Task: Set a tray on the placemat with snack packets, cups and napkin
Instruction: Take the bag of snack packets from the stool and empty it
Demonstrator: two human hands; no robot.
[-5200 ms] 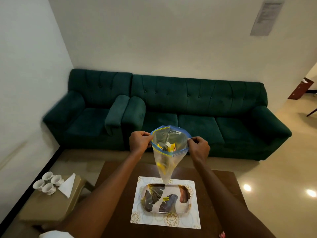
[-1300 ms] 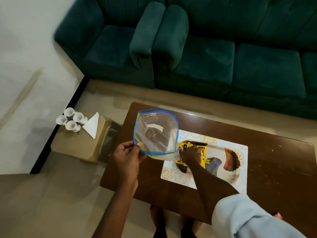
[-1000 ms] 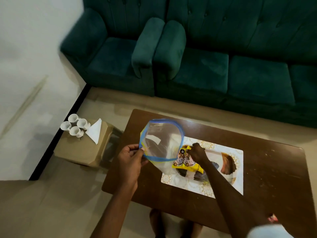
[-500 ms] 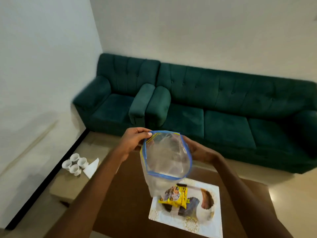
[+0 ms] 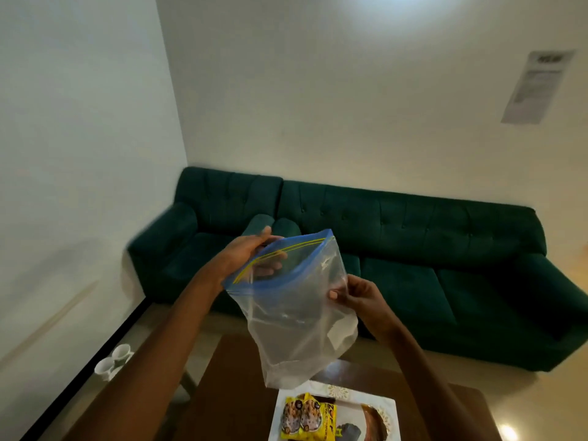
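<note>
Both hands hold a clear bag [image 5: 296,313] up, left hand [image 5: 254,254] pinching its blue rim, right hand [image 5: 356,294] pinching its side, above the snack packets [image 5: 307,418] on the tray [image 5: 375,423].

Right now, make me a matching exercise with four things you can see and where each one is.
Things:
1. zip bag
2. snack packets
3. white cups
4. paper notice

Places:
A. on the wall, upper right
B. held up between both hands
C. on the tray at the bottom edge
D. low on the left, beside the brown table

Pairs: 1-B, 2-C, 3-D, 4-A
</note>
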